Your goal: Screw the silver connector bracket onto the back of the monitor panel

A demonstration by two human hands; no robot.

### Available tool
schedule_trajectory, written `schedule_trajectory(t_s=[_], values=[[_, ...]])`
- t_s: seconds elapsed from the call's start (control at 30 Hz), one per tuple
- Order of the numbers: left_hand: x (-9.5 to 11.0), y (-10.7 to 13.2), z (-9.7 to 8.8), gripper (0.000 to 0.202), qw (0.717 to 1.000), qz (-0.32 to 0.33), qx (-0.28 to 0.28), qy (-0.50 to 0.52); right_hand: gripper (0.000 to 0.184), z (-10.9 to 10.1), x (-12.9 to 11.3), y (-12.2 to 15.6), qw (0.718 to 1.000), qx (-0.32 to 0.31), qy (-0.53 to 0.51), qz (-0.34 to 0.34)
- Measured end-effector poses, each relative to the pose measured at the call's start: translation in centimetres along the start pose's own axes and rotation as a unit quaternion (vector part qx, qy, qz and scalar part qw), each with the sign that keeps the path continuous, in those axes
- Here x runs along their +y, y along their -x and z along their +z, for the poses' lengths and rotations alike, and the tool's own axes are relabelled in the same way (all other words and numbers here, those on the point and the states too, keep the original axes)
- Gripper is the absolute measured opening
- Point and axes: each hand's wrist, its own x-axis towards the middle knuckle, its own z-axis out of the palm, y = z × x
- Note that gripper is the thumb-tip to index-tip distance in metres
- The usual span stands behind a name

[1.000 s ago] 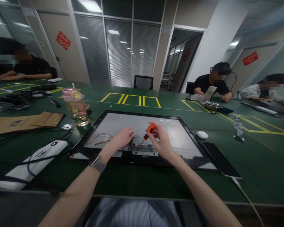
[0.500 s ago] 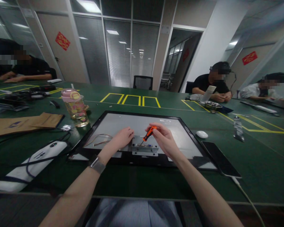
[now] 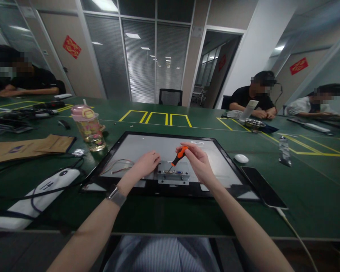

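An orange and black screwdriver (image 3: 178,155) is in my right hand (image 3: 198,160), its handle pinched between thumb and fingers. Its shaft slants down and left, with the tip at the connectors on a metal bracket (image 3: 174,181). The bracket stands on the back of a flat display panel (image 3: 130,145) with a black frame. My left hand (image 3: 147,164) has its fingers curled at the bracket's left edge; their tips are partly hidden. Thin loose wires (image 3: 117,166) lie on the panel left of that hand.
Left of the panel are a pink-lidded bottle (image 3: 90,130), brown envelopes (image 3: 25,146) and a white power bank-like device (image 3: 42,196) with black cables. On the right lie a white oval case (image 3: 241,158) and a phone (image 3: 263,187) on a cable. Other people sit across the green table (image 3: 204,126).
The screwdriver handle has tilted slightly and my right-hand fingers have shifted and opened a little around it. My left hand stays at the bracket. The camera view has shifted slightly.
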Motion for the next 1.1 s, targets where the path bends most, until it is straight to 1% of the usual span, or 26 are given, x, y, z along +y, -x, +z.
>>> schedule_trajectory(t_s=[0.13,0.23,0.3,0.43,0.53,0.6,0.67,0.73,0.8,0.9,0.97,1.03,1.1], values=[[-0.1,-0.1,0.1,0.027,1.0,0.007,0.002,-0.005,0.027,0.0,-0.7,-0.1,0.999,-0.024,0.041,-0.006],[-0.2,-0.1,0.2,0.027,1.0,0.003,-0.001,-0.009,0.03,0.0,-1.0,0.0,0.998,-0.026,0.057,-0.008],[-0.2,-0.1,0.1,0.028,1.0,0.001,-0.001,-0.011,0.028,0.1,-0.9,0.1,0.998,-0.004,0.066,-0.015],[-0.1,-0.1,0.1,0.028,1.0,0.002,-0.003,-0.014,0.016,0.1,0.0,0.1,0.993,0.065,0.095,-0.04],[0.0,-0.1,0.0,0.027,1.0,0.002,-0.003,-0.016,0.014,0.0,0.4,0.0,0.994,0.079,0.076,-0.027],[0.0,-0.1,0.0,0.026,1.0,0.002,-0.003,-0.014,0.017,-0.1,0.4,-0.1,0.998,0.059,0.021,0.001],[0.1,-0.1,0.0,0.026,1.0,0.001,-0.003,-0.013,0.022,-0.1,0.1,-0.2,0.998,0.027,-0.046,0.026],[0.1,-0.1,0.0,0.026,1.0,0.002,-0.003,-0.011,0.022,0.0,-0.1,-0.3,0.996,0.003,-0.083,0.033],[0.0,-0.1,0.1,0.026,1.0,0.003,0.0,-0.01,0.02,0.0,-0.3,-0.3,0.998,-0.005,-0.062,0.023],[0.0,-0.1,0.1,0.027,1.0,0.004,0.0,-0.011,0.017,-0.2,-0.5,-0.4,1.0,0.002,0.023,-0.001],[-0.1,-0.1,0.1,0.027,1.0,0.004,-0.002,-0.013,0.016,-0.3,-0.7,-0.5,0.998,-0.001,0.059,-0.01],[-0.1,-0.1,0.2,0.028,1.0,0.004,-0.003,-0.013,0.019,-0.4,-1.2,-0.8,0.997,-0.024,0.077,-0.015],[-0.1,-0.1,0.2,0.028,1.0,0.003,-0.002,-0.014,0.023,-0.4,-1.7,-1.2,0.993,-0.066,0.091,-0.017]])
